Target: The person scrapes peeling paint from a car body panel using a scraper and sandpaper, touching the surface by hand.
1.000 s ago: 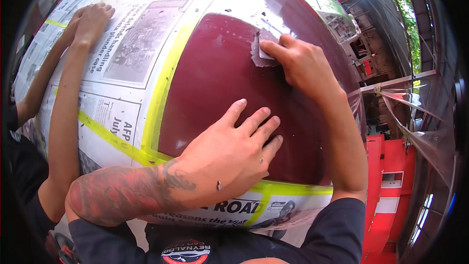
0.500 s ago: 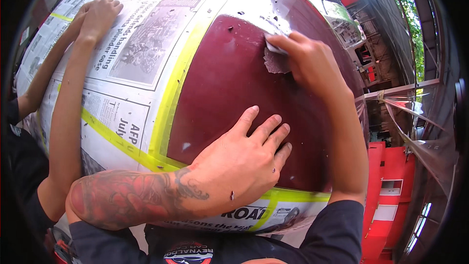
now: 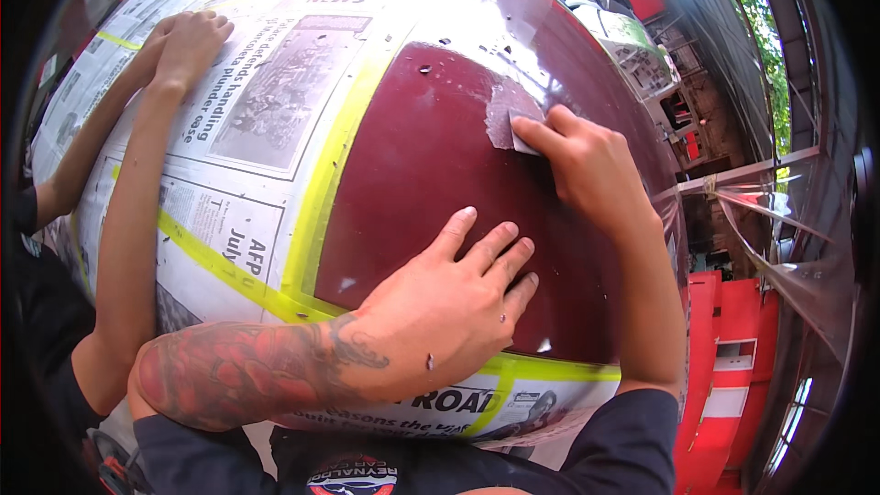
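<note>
My right hand [image 3: 591,160] pinches a small flat scraper [image 3: 524,134] whose pale blade rests on a dark red car panel [image 3: 422,165]. Beside the blade lies a greyish patch [image 3: 500,113] with a ragged edge; I cannot tell whether it is exposed surface or loose film. My left hand [image 3: 458,298] lies palm down on the near part of the panel, its fingers spread and holding nothing. Small dark flakes [image 3: 424,69] are scattered over the far left part of the panel.
Newspaper [image 3: 266,82] and yellow masking tape [image 3: 339,151] border the panel. At left, another person's hands [image 3: 188,46] rest on the newspaper. Clear plastic sheeting [image 3: 779,238] hangs at the right, above a red structure [image 3: 733,312].
My right hand has drawn the scraper toward me, from the patch's far edge to its near side. My left hand has stayed flat on the panel. The view has shifted slightly.
</note>
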A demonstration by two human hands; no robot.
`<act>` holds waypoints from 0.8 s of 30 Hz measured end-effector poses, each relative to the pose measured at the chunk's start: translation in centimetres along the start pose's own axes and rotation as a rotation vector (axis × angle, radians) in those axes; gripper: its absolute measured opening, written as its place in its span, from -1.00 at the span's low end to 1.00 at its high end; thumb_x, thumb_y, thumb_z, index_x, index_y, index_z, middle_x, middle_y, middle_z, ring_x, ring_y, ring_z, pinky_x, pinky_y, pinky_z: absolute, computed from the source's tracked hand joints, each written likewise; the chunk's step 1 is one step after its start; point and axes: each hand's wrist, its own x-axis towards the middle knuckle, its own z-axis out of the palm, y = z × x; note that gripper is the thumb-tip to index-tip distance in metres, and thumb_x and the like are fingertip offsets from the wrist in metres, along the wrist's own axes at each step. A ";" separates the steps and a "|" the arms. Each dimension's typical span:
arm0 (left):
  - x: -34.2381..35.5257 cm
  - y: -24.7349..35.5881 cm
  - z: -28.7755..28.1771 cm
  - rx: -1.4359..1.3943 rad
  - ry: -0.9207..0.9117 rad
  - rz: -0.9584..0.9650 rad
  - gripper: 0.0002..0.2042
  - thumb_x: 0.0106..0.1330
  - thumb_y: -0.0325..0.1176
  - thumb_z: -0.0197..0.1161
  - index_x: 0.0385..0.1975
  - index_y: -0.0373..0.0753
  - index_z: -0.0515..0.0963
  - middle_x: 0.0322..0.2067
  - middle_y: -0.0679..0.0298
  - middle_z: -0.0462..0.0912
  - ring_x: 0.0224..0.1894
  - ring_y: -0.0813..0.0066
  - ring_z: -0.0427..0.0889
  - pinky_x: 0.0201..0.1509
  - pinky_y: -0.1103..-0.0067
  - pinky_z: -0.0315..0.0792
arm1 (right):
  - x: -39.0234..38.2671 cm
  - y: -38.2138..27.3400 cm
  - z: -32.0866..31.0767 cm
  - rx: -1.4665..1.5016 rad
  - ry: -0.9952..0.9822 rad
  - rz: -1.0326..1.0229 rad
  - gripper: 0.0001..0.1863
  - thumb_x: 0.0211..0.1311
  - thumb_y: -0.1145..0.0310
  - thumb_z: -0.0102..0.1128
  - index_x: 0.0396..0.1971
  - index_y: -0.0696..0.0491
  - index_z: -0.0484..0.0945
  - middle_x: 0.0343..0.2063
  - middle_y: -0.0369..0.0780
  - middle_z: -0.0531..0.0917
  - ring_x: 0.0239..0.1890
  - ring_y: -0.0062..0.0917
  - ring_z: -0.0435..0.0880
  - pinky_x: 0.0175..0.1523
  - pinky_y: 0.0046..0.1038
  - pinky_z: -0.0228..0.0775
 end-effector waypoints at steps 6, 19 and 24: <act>0.0 -0.1 0.0 -0.048 0.032 0.020 -0.45 0.47 -0.08 0.18 0.33 -0.31 0.45 0.40 -0.08 0.39 0.49 -0.03 0.30 0.52 -0.05 0.11 | 5.8 1.0 2.1 -0.083 0.102 -0.018 -0.61 0.24 0.56 0.10 0.03 -0.10 0.62 -0.33 -0.15 0.63 -0.32 -0.12 0.72 -0.25 -0.14 0.54; -0.1 0.2 0.0 -0.017 0.051 0.016 -0.50 0.48 -0.15 0.12 0.31 -0.32 0.48 0.38 -0.11 0.41 0.47 -0.02 0.34 0.51 -0.05 0.13 | 5.0 0.7 1.3 -0.083 0.013 -0.031 -0.60 0.17 0.61 0.14 -0.01 -0.06 0.63 -0.32 -0.14 0.63 -0.31 -0.11 0.71 -0.21 -0.13 0.54; -0.4 0.1 0.1 -0.010 0.044 -0.014 -0.50 0.47 -0.15 0.12 0.30 -0.32 0.49 0.38 -0.10 0.41 0.47 -0.01 0.35 0.50 -0.04 0.14 | 3.5 0.0 0.1 0.042 0.040 -0.072 -0.56 0.14 0.63 0.14 0.02 -0.07 0.63 -0.34 -0.13 0.61 -0.32 -0.10 0.70 -0.22 -0.13 0.52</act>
